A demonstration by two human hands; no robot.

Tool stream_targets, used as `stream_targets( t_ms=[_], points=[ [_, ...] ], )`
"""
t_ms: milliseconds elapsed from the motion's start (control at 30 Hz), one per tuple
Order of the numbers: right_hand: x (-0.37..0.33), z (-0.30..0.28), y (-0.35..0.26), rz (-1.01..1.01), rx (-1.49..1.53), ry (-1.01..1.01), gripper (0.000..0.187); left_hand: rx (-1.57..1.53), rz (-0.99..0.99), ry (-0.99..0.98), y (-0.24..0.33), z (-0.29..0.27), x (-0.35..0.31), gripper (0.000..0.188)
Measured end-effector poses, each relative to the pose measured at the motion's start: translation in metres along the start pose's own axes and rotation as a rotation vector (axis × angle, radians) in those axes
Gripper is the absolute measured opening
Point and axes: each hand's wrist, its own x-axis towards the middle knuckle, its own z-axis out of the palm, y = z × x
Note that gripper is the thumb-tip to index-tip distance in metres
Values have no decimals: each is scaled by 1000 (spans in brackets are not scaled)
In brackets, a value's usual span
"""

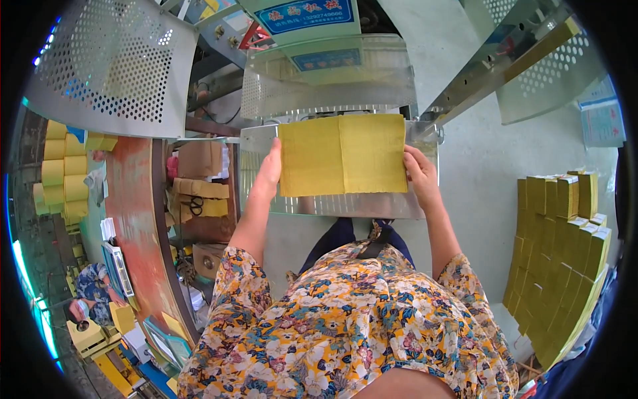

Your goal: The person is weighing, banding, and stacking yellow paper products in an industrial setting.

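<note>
Yellow paper (pixel 343 154) held between left fingers (pixel 274 151) and right fingers (pixel 413 159), both clamped on its opposite side edges. Even, light pressure should, I judge, keep it flat. Metal platform (pixel 319 205) below the fingers; stacked yellow bundles (pixel 548 266) well off to their right.

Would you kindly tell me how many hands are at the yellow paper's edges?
2 are visible: the left hand at the yellow paper's left edge, and the right hand at its right edge.
</note>
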Motion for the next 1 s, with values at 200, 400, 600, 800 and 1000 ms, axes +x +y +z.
stream_targets(
  t_ms=[200, 400, 600, 800, 1000],
  points=[
    [0, -3, 4, 21, 50, 11, 29, -69, 0, -28, -17, -7, 14, 79],
    [0, 5, 10, -24, 33, 90, 31, -64, -60, -205, -20, -32, 18, 61],
    [8, 12, 21, -133, -20, 174, 33, -269, 99, -250, -31, -15, 16, 61],
    [5, 31, 13, -62, 299, 153, 42, -596, 130, -236, -52, 2, 13, 56],
    [-2, 57, 5, -51, 491, 119, 54, -746, 173, -246, -48, 25, 14, 51]
  ],
)
